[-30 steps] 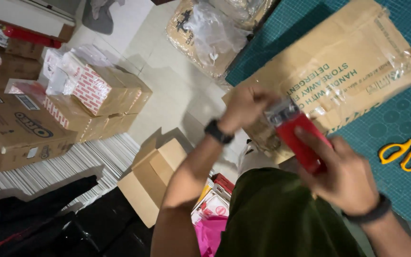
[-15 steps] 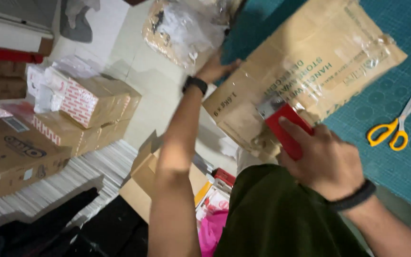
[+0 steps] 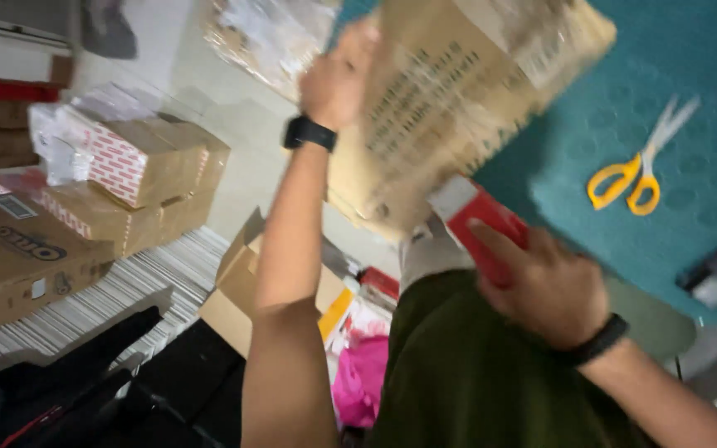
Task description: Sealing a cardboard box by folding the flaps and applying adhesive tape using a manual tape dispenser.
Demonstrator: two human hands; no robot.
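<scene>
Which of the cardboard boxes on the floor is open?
The small plain brown box beside the person's left forearm: its flaps stand up. The stacked boxes further left, some with red patterned sides, are all closed.

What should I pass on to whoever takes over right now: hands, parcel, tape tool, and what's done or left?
Left hand: gripping the far edge of the brown padded parcel, steadying it on the teal cutting mat.
Right hand: holding the red tape dispenser against the parcel's near end.
Yellow scissors lie on the mat, to the right, untouched.
Cardboard boxes are stacked on the floor to the left.
Done: parcel is packed, with a label near its top corner.
Left: whether any tape is on yet cannot be told through the blur; check the near end first.
</scene>
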